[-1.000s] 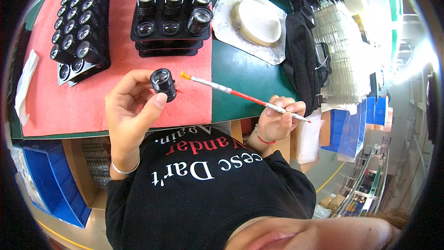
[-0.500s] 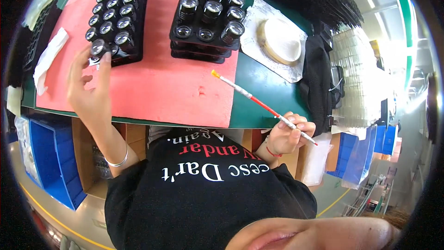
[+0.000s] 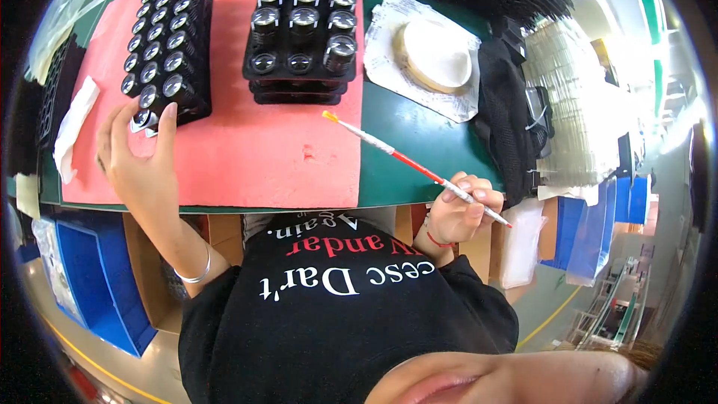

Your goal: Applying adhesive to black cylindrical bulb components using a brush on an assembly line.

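On the left, a black tray (image 3: 198,108) holds rows of black lens barrels (image 3: 175,41) with clear glass tops. My left hand (image 3: 142,161) is at its near end, thumb and fingers apart around the nearest lens barrel (image 3: 149,96); a gap shows between the thumb and the barrel. Just below that barrel, between the fingers, lies a shiny rounded piece (image 3: 143,119), partly hidden. In my right hand (image 3: 467,206) is a thin paintbrush (image 3: 415,167) with a red and whitish handle. Its yellow tip points up and left over the pink mat (image 3: 262,157).
Stacked black trays (image 3: 299,90) with more lens barrels stand in the middle. To their right, a round white-topped dish (image 3: 441,56) sits on a crumpled white sheet (image 3: 381,67). A white tissue (image 3: 75,123) lies at the left, beside black racks (image 3: 60,78). Blue bins (image 3: 112,277) stand below the table.
The table and trays have shifted left in view. My left thumb now stands farther from the near lens barrel. My right hand keeps hold of the paintbrush, almost unmoved.
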`<state>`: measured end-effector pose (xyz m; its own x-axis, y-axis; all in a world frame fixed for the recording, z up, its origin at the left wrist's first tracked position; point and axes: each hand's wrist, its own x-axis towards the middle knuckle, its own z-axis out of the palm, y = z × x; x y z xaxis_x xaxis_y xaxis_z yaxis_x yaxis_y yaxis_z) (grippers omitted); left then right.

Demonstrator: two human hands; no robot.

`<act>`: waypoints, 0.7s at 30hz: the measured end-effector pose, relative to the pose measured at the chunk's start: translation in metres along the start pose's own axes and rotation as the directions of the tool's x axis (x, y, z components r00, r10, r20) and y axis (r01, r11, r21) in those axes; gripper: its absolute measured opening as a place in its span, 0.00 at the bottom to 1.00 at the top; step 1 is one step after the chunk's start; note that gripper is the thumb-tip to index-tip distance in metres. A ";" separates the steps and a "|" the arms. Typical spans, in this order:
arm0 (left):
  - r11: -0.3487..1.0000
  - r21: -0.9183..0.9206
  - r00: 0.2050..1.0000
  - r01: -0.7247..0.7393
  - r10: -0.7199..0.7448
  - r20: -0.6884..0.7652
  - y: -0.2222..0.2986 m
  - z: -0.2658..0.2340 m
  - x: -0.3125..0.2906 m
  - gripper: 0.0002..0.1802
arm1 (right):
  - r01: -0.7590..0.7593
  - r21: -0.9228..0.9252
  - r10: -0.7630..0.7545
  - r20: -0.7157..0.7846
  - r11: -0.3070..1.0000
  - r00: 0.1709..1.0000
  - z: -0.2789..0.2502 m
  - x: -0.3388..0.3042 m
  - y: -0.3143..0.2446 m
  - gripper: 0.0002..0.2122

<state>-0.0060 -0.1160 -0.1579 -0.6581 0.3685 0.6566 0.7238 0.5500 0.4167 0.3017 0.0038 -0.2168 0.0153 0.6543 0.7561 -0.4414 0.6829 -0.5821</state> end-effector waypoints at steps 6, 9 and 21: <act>0.993 -0.014 0.961 -0.116 0.109 -0.255 0.047 -0.001 0.009 0.24 | 0.000 -0.001 0.000 -0.026 1.000 1.000 -0.001 -0.001 0.000 0.09; 0.947 -0.160 0.956 -0.279 0.258 -0.138 0.068 -0.002 0.014 0.22 | -0.009 0.020 0.010 -0.053 1.000 0.999 -0.001 -0.001 -0.001 0.09; 0.864 -0.265 0.878 -0.427 0.467 0.107 0.127 0.027 -0.005 0.16 | 0.114 -0.240 -0.214 -0.446 0.964 0.869 -0.027 0.023 0.003 0.10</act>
<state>0.0837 -0.0279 -0.1256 -0.2620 0.6606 0.7035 0.9619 0.1194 0.2461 0.3249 0.0293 -0.2093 0.5074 0.5678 0.6482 -0.2089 0.8108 -0.5467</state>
